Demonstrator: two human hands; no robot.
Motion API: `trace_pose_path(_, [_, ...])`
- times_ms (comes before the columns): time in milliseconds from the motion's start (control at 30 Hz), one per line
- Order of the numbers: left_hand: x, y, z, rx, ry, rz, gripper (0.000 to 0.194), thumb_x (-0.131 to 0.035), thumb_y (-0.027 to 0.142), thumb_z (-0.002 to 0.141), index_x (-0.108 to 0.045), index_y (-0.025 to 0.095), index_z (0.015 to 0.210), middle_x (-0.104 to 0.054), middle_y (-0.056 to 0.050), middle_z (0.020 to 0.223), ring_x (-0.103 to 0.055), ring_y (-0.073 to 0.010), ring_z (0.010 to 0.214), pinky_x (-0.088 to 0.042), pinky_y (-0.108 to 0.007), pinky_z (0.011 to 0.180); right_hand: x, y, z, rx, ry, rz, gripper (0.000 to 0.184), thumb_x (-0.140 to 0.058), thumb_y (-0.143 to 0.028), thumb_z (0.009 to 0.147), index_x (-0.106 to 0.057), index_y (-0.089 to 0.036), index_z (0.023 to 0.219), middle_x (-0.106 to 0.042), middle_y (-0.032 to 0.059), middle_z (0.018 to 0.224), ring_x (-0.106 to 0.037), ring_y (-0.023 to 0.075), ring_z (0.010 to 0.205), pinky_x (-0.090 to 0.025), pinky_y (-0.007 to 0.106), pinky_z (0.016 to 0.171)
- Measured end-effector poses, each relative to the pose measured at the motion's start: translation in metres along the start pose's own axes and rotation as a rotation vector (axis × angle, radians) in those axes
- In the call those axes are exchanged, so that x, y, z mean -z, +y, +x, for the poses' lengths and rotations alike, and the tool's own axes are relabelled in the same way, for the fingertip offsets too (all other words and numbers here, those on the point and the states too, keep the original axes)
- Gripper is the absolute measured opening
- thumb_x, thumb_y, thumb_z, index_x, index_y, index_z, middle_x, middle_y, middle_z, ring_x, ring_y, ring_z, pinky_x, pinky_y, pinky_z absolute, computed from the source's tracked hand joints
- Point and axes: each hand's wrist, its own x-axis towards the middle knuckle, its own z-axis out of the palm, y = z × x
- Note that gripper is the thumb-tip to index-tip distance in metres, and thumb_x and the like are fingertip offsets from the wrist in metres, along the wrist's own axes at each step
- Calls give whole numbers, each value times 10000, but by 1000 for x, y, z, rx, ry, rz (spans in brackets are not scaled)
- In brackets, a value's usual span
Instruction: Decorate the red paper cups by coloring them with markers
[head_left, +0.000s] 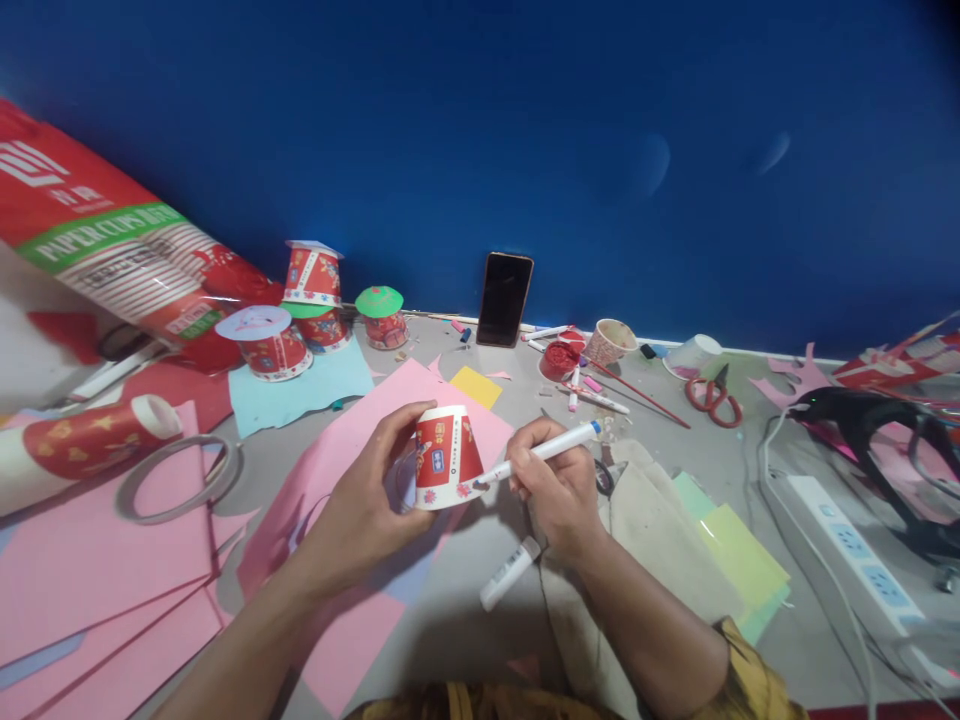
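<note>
A red and white printed paper cup (448,458) is upside down in my left hand (367,490), its thumb and fingers around the left side. Colourful flower shapes mark the white band near the cup's lower rim. Between the fingers of my right hand (551,485) is a white marker pen (555,443) with a blue end. Its tip meets the cup's white band at the right or sits just beside it; I cannot tell which. Below the hands, a white glue stick (510,575) lies on the grey table. Pink paper (405,400) spreads under the cup.
Several decorated cups (274,345) with paper tops stand at the back left, beside a paper-cup pack (135,240). A phone (505,298) leans against the blue wall. Rightward are scissors (714,397), markers, a beige cloth (652,540) and a power strip (855,560). A tape roll (180,480) lies left.
</note>
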Motion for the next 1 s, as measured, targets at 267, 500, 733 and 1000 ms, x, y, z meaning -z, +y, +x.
trace_pose_path(267, [0,-2,-1,-11,6,14,805,-832,295,769,-548,274,1522,-609,-151,1649,-597,-410,1549,-503,-583,1303,-1,-5,-3,59,-24,-77,366,-758,-543,1018,-700,-228,841,-659,-18,634,-567,137,534,-463,259,536])
trace_pose_path(500, [-2,1,1,-11,0,4,798,-862,318,763,-565,277,1503,-639,-141,1612,-620,-405,1519,-510,-571,1296,-2,-9,-2,58,-28,-148,351,-765,-541,993,-687,-240,828,-627,-23,617,-565,150,538,-457,262,514])
trace_pose_path(733, [-2,0,1,2,8,22,810,-859,345,759,-553,274,1506,-621,-145,1641,-600,-413,1545,-507,-580,1297,-2,-11,-1,76,-58,-191,273,-757,-435,988,-687,-237,813,-636,-17,652,-551,145,564,-458,263,543])
trace_pose_path(1000, [0,-3,1,4,-10,44,819,-839,351,768,-529,277,1523,-588,-152,1670,-588,-410,1553,-479,-602,1308,-2,-13,-2,137,-53,-241,200,-734,-329,981,-685,-240,809,-654,-13,687,-580,146,582,-482,263,564])
